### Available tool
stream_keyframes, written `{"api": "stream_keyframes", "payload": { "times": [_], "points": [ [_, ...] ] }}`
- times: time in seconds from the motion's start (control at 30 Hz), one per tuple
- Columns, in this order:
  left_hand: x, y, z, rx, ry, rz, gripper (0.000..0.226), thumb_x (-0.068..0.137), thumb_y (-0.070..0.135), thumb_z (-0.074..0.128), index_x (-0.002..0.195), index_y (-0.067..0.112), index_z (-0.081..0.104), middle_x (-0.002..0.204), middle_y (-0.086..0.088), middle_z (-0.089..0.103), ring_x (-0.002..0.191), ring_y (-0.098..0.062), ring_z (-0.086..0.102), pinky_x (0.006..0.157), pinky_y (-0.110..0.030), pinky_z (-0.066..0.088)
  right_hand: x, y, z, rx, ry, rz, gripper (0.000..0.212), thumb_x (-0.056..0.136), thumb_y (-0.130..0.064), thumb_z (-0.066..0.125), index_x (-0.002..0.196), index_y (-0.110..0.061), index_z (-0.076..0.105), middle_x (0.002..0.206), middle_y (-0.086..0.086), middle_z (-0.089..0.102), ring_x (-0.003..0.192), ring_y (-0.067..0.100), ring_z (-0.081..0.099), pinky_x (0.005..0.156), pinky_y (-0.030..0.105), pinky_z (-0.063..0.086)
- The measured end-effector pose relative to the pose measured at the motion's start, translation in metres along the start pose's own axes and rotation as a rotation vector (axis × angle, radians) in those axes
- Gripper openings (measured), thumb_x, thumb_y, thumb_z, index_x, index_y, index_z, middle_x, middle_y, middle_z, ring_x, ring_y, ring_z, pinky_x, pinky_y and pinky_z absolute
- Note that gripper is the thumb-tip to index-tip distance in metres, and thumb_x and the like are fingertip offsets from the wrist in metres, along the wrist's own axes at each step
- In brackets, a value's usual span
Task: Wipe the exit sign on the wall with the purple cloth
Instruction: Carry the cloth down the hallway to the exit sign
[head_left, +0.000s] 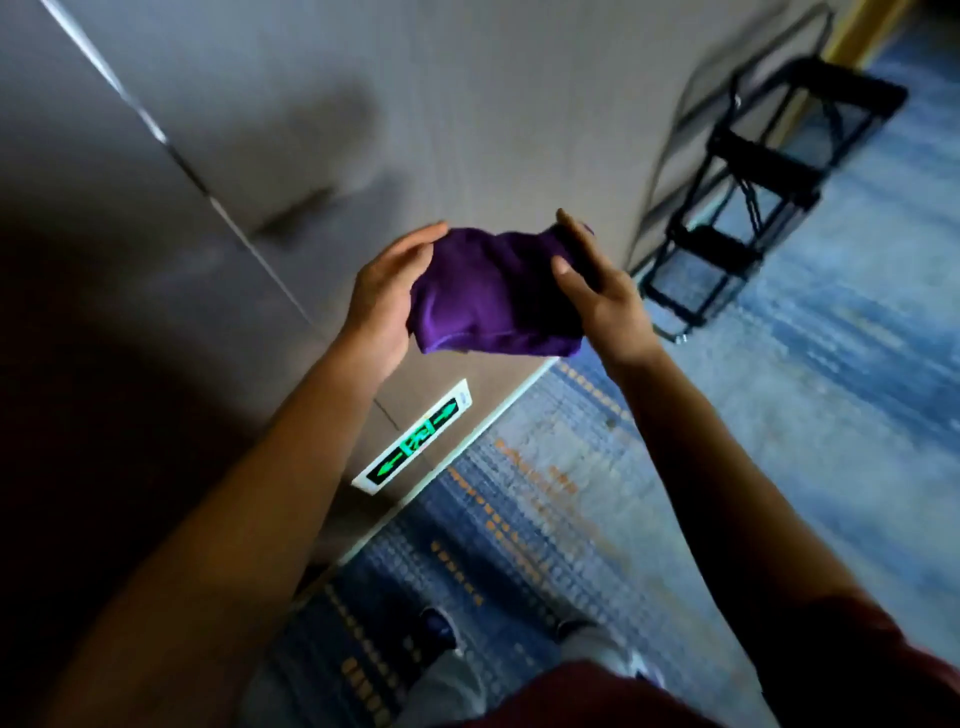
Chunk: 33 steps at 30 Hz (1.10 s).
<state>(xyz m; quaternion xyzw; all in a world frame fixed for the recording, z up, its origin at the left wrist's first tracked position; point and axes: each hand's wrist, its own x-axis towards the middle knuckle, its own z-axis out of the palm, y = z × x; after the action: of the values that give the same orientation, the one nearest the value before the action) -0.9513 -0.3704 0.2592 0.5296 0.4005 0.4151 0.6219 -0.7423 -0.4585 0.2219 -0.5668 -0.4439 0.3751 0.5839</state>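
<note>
Two broad surfaces fill the view: a grey panelled wall (467, 104) on the left and a blue patterned carpet (831, 415) on the right, meeting along a pale skirting edge. The wall's left part sinks into shadow and detail there is lost. A black metal rack (748, 208) stands on the carpet near the wall, blurred, with open floor between it and the person. Both forearms reach forward; their upper parts are cut off by the frame. The purple cloth (493, 296) is bunched between the hands, well above the exit sign (415, 439). The left hand (384, 301) cups its left side, and the right hand (597, 291) grips its right edge, fingers hiding part of the fabric. Low on the wall, the exit sign glows green, uncovered.
</note>
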Motion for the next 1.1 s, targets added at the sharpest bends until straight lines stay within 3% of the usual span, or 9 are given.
{"api": "stream_keyframes", "payload": {
  "times": [0.17, 0.33, 0.5, 0.6, 0.7, 0.87, 1.0, 1.1],
  "points": [
    [-0.009, -0.016, -0.016, -0.015, -0.147, -0.075, 0.023, 0.085, 0.027, 0.077, 0.107, 0.023, 0.081, 0.120, -0.002, 0.075, 0.115, -0.015, 0.068, 0.104, -0.031, 0.051, -0.048, 0.005, 0.023, -0.042, 0.130, 0.038, 0.045, 0.100, -0.009, 0.054, 0.141, -0.025, 0.056, 0.139, -0.010, 0.062, 0.130, 0.002, 0.054, 0.121, 0.030, 0.034],
    [-0.028, -0.045, -0.015, 0.097, -0.301, -0.125, 0.035, 0.089, 0.012, 0.074, 0.124, 0.017, 0.072, 0.119, 0.001, 0.075, 0.111, -0.010, 0.069, 0.098, -0.022, 0.051, -0.092, 0.014, 0.024, 0.085, 0.358, 0.148, 0.043, 0.104, -0.003, 0.050, 0.138, -0.026, 0.058, 0.129, -0.010, 0.066, 0.120, 0.000, 0.061, 0.113, 0.024, 0.042],
    [-0.049, -0.071, -0.013, 0.428, -0.401, -0.008, 0.040, 0.087, 0.026, 0.077, 0.126, 0.026, 0.071, 0.114, 0.010, 0.074, 0.108, -0.004, 0.070, 0.098, -0.026, 0.054, -0.145, 0.040, 0.021, 0.166, 0.430, 0.260, 0.039, 0.106, -0.007, 0.049, 0.140, -0.020, 0.060, 0.133, -0.005, 0.065, 0.125, 0.012, 0.060, 0.111, 0.027, 0.045],
    [-0.073, -0.090, -0.015, 0.565, -0.426, 0.042, 0.041, 0.082, 0.037, 0.076, 0.122, 0.038, 0.070, 0.113, 0.015, 0.073, 0.109, 0.000, 0.068, 0.101, -0.029, 0.053, -0.178, 0.062, 0.020, 0.179, 0.466, 0.292, 0.039, 0.105, -0.008, 0.051, 0.139, -0.021, 0.062, 0.126, -0.016, 0.067, 0.117, 0.002, 0.061, 0.107, 0.022, 0.048],
    [-0.095, -0.107, -0.022, 0.599, -0.448, 0.029, 0.040, 0.084, 0.031, 0.076, 0.123, 0.038, 0.070, 0.109, 0.019, 0.074, 0.105, -0.001, 0.070, 0.100, -0.031, 0.055, -0.205, 0.081, 0.028, 0.232, 0.501, 0.339, 0.038, 0.104, -0.008, 0.053, 0.139, -0.020, 0.062, 0.124, -0.014, 0.068, 0.113, 0.002, 0.063, 0.107, 0.023, 0.048],
    [-0.109, -0.124, -0.033, 0.636, -0.525, 0.028, 0.037, 0.089, 0.022, 0.072, 0.122, 0.040, 0.070, 0.110, 0.027, 0.071, 0.107, 0.005, 0.067, 0.105, -0.034, 0.052, -0.240, 0.101, 0.051, 0.346, 0.623, 0.387, 0.043, 0.103, -0.008, 0.056, 0.144, -0.023, 0.058, 0.134, -0.007, 0.065, 0.122, 0.008, 0.062, 0.102, 0.021, 0.050],
    [-0.096, -0.131, -0.043, 0.722, -0.659, 0.074, 0.038, 0.094, 0.016, 0.069, 0.130, 0.030, 0.069, 0.115, 0.013, 0.072, 0.108, -0.002, 0.066, 0.106, -0.037, 0.052, -0.255, 0.102, 0.076, 0.322, 0.700, 0.421, 0.042, 0.102, -0.006, 0.057, 0.123, -0.039, 0.072, 0.122, -0.018, 0.069, 0.109, 0.000, 0.065, 0.087, 0.013, 0.052],
    [-0.077, -0.138, -0.066, 0.747, -0.736, 0.074, 0.037, 0.095, 0.019, 0.068, 0.130, 0.033, 0.069, 0.114, 0.012, 0.072, 0.105, -0.003, 0.068, 0.102, -0.033, 0.054, -0.251, 0.111, 0.108, 0.334, 0.762, 0.446, 0.043, 0.101, -0.005, 0.056, 0.112, -0.043, 0.075, 0.120, -0.014, 0.071, 0.106, -0.001, 0.066, 0.085, 0.013, 0.051]
  ]
}}
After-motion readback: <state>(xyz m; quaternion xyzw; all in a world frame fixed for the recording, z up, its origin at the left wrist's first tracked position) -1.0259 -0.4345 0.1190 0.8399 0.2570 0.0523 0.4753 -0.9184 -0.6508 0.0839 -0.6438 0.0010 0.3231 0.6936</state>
